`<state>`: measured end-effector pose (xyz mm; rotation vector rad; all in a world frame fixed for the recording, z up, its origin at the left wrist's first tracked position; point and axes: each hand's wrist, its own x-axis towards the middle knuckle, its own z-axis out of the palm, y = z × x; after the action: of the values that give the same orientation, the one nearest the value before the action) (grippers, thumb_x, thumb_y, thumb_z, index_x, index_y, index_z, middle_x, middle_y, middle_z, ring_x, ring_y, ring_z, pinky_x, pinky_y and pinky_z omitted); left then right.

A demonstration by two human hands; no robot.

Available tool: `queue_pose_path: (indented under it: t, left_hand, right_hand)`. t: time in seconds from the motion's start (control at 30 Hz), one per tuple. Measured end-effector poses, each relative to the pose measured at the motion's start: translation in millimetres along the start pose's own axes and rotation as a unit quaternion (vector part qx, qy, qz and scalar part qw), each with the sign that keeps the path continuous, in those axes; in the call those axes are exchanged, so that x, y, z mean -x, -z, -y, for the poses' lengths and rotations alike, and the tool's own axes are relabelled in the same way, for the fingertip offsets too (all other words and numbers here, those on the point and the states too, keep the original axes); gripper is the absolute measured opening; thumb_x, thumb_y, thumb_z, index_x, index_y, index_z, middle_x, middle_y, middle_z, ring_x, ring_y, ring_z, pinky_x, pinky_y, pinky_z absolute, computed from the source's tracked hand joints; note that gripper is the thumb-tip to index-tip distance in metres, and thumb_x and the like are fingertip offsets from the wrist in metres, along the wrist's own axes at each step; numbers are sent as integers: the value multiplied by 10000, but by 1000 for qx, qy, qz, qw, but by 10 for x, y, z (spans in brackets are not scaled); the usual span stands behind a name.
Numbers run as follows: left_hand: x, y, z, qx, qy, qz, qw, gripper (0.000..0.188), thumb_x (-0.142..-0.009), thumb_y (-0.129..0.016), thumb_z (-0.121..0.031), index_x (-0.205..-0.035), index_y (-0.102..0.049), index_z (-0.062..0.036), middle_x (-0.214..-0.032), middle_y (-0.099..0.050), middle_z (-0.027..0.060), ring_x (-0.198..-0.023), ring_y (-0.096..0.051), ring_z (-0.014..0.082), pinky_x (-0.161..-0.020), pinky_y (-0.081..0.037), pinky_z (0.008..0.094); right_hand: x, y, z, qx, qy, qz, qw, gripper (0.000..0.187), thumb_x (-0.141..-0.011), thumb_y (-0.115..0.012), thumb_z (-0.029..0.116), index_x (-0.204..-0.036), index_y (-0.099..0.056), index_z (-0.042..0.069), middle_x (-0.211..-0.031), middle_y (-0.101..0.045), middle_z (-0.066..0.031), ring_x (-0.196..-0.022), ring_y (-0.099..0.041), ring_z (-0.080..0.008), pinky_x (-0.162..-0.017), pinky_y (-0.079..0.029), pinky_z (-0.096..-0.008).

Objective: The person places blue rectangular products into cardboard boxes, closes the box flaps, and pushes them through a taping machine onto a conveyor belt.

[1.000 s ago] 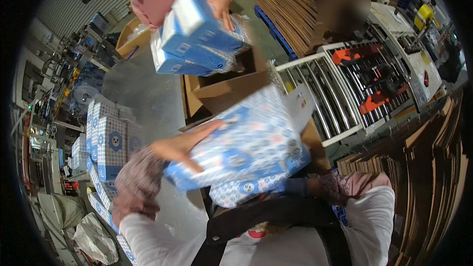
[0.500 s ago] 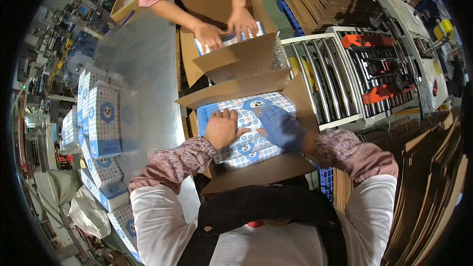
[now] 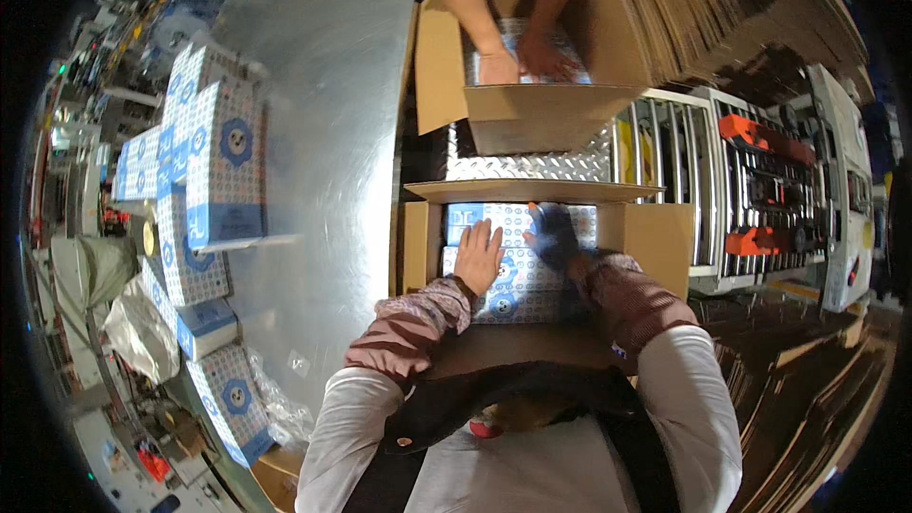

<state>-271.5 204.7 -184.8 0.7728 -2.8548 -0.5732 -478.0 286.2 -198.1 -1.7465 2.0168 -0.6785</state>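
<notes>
An open cardboard box (image 3: 668, 245) in front of me has its flaps folded outward. Several blue-and-white patterned packs (image 3: 521, 309) lie side by side inside it, below the flaps. My bare left hand (image 3: 479, 255) rests flat on the packs with its fingers apart. To its right, my right hand (image 3: 556, 236), in a blue glove, presses on the far pack with fingers stretched out. Neither hand holds anything. My sleeve cuffs cover parts of the packs.
Across from me, a co-worker's hands (image 3: 518, 62) reach into another open box (image 3: 541, 119). A metal table (image 3: 323, 133) stands at left, bearing stacked packs (image 3: 223, 180). At right are a roller conveyor (image 3: 679, 190) and flattened cardboard (image 3: 798, 389).
The packs under my hands now lie flatter and deeper in the box. My view has turned, so both boxes sit straighter. The co-worker's hands have gone deeper into their box.
</notes>
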Motion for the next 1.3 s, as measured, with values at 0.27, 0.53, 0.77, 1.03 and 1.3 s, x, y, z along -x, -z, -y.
queue_pose_path:
  t: [0.27,0.53,0.77,1.03,1.3]
  left_hand:
    - [32,1631,-25,148,26,-172,974,319,-881,-601,-155,-1165,-568,-13,-1187,-579,185,-1094,-565,317,-931,-471,392]
    - [4129,1992,947,-177,581,-338,719,348,-792,-698,-202,-1085,-596,-43,-1121,-582,180,-1021,-547,347,-865,-446,447]
    - [4605,2079,1710,-206,701,-265,629,679,-811,-673,-455,-1327,-461,-69,-1272,-480,217,-1071,-506,404,-926,-420,462]
    - [4141,1660,1209,-276,542,-274,745,223,-859,-613,-225,-999,-589,-53,-860,-553,143,-810,-528,334,-699,-450,414]
    - [4696,1573,1359,-164,636,-418,628,189,-904,-556,-112,-1056,-602,-8,-876,-621,106,-766,-618,231,-624,-499,345]
  right_hand:
    - [228,-637,-95,237,148,147,949,599,-802,-587,325,-1311,-473,31,-1440,-338,-224,-1356,-273,-416,-1106,-150,-589]
    - [103,-364,238,281,127,223,925,768,-875,-535,408,-1480,-210,65,-1550,-117,-179,-1420,-123,-370,-1113,-116,-550]
    - [27,-398,184,321,115,238,909,802,-849,-564,375,-1467,-203,14,-1531,-120,-226,-1404,-135,-416,-1111,-176,-512]
    - [37,-278,662,300,124,287,901,720,-855,-536,285,-1391,-263,-110,-1470,-245,-268,-1395,-151,-404,-1158,-121,-472]
    - [203,-316,299,288,223,222,904,694,-840,-551,237,-1400,-278,-68,-1464,-246,-274,-1369,-200,-435,-1138,-199,-467]
